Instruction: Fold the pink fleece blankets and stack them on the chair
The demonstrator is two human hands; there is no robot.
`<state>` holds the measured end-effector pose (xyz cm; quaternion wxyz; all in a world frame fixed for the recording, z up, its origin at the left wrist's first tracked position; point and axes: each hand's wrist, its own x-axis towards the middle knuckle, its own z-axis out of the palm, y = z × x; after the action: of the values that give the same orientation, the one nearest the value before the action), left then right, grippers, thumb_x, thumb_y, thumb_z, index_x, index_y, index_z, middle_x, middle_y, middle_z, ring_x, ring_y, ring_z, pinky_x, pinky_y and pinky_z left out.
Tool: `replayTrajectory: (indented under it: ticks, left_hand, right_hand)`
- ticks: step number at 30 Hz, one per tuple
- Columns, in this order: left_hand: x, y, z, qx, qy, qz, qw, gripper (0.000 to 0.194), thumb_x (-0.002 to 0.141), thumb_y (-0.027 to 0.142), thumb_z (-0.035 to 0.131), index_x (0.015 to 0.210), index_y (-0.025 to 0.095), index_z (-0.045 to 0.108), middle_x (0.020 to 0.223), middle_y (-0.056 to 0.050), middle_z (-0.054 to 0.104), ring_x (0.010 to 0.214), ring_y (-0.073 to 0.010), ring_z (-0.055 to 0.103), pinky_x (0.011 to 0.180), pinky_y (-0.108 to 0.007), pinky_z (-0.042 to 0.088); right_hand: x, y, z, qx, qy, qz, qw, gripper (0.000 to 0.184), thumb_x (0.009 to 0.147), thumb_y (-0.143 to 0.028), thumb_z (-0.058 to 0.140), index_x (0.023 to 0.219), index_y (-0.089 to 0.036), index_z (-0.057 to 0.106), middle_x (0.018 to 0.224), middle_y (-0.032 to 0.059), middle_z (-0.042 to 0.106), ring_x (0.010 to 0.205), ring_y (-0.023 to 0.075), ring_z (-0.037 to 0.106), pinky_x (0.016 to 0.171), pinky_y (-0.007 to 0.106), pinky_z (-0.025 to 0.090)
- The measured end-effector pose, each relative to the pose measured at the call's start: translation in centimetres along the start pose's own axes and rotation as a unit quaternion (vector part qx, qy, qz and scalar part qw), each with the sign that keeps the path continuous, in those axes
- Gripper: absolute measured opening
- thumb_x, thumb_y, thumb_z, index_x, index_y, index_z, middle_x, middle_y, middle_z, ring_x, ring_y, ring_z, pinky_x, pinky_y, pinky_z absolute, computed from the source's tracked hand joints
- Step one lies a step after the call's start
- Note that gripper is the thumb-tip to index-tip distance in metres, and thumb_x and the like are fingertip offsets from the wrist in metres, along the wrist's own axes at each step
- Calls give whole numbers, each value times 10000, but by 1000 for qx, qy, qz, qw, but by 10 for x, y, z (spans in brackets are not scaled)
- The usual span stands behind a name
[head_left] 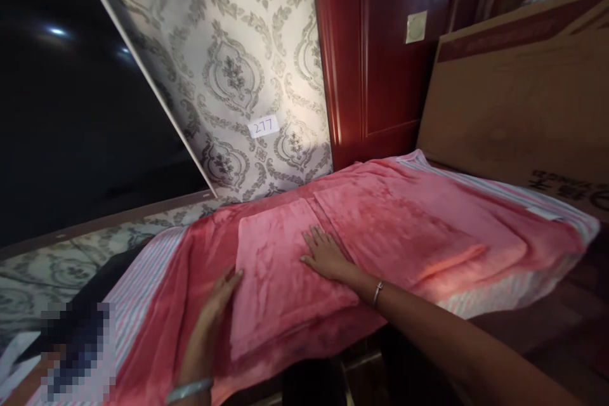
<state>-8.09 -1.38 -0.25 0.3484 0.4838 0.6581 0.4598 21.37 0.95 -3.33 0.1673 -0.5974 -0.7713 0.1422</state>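
A folded piece of pink plush cloth (271,279) lies flat on a larger pink plush blanket (204,266) with striped borders. My right hand (326,254) rests palm down near the folded piece's upper right edge, its fingers spread. At the left edge of that piece is my left hand (219,295), turned sideways with its fingers stretched out and the tips by the fabric. Neither hand grips anything that I can see. To the right, another folded pink plush section (394,228) lies on the blanket, its near corner catching light.
Behind stand a patterned wall with a paper label (264,126) reading 277, and a dark red door panel (390,44). A large black screen (95,108) is at left, a cardboard box (518,95) at right. Pixelation hides something at lower left.
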Motion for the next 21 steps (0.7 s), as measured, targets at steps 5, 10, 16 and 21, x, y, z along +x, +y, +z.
replayTrajectory:
  ticks: [5, 10, 16, 21]
  left_hand:
    - [-24, -2, -8, -97, -140, -105, 980, 540, 608, 493, 860, 1025, 175, 732, 952, -124, 772, 1023, -336, 712, 902, -489, 582]
    - [-34, 12, -6, -47, -20, -136, 989, 410, 755, 414, 741, 1100, 200, 682, 1190, -114, 723, 1169, -299, 659, 937, -441, 577]
    - [-36, 47, 13, -149, -138, -55, 978, 464, 711, 333, 728, 1149, 191, 673, 1089, -120, 754, 1098, -298, 694, 904, -419, 582]
    - [-46, 74, 40, -101, -186, 47, 976, 615, 646, 414, 768, 1205, 180, 665, 1140, -109, 743, 1163, -316, 655, 965, -431, 546]
  right_hand:
    - [1, -1, -8, 13, -8, -5, 1000, 768, 971, -527, 459, 1588, -117, 255, 1653, 185, 106, 1533, 303, 53, 1223, 485, 95]
    - [-2, -23, -28, 26, -1, 12, 1000, 735, 950, -451, 520, 1561, -93, 319, 1623, 216, 222, 1512, 357, 160, 1207, 557, 134]
    - [7, -85, -66, 221, -25, -40, 974, 594, 971, -484, 495, 1422, -97, 515, 1420, 202, 556, 1312, 309, 531, 1073, 419, 443]
    - [26, -112, -97, 347, -131, 56, 927, 642, 914, -610, 533, 1318, -112, 568, 1070, 152, 715, 826, 276, 719, 597, 349, 589]
